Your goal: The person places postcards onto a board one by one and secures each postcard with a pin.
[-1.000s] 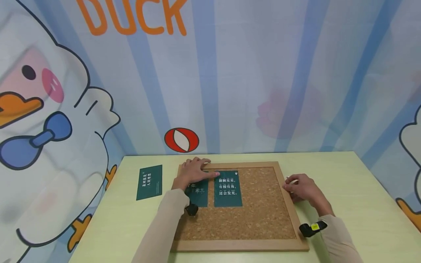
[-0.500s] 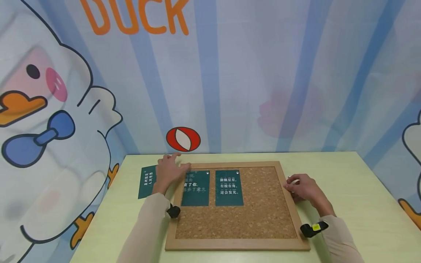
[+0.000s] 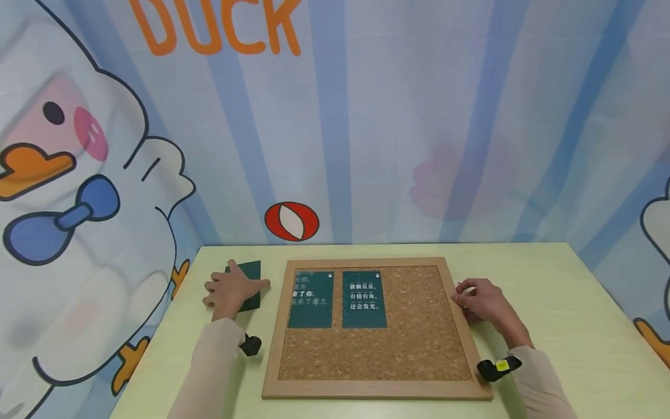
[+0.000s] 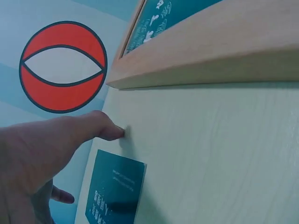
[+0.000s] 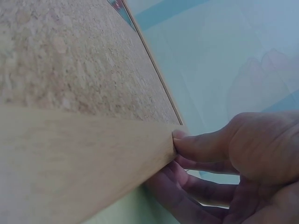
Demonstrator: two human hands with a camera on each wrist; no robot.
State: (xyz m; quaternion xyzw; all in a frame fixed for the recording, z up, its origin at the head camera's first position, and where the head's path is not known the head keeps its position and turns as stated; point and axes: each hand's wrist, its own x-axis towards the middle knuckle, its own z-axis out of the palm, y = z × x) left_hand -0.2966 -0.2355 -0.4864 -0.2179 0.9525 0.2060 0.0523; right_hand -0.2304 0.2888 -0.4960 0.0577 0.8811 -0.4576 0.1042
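Observation:
In the head view my left hand point(image 3: 230, 289) hovers over or touches a dark green card point(image 3: 252, 270) on the table, fingers spread. The left wrist view shows its thumb apart from that card point(image 4: 117, 186). My right hand point(image 3: 483, 298) holds the right edge of a wood-framed corkboard point(image 3: 419, 352). In the right wrist view the thumb presses the frame's edge point(image 5: 93, 154) and the other fingers curl beneath. A tiny white spot shows by those fingertips, too small to identify. Two green cards, left point(image 3: 311, 314) and right point(image 3: 364, 319), lie on the cork, each with a silvery pin at its top right.
The pale table point(image 3: 565, 314) extends left and right of the corkboard. Behind it hangs a blue-striped backdrop point(image 3: 377, 145) with a cartoon duck and a red ball print.
My left hand has moved left from the left card on the corkboard to the loose card on the table. The right hand stays at the board's edge.

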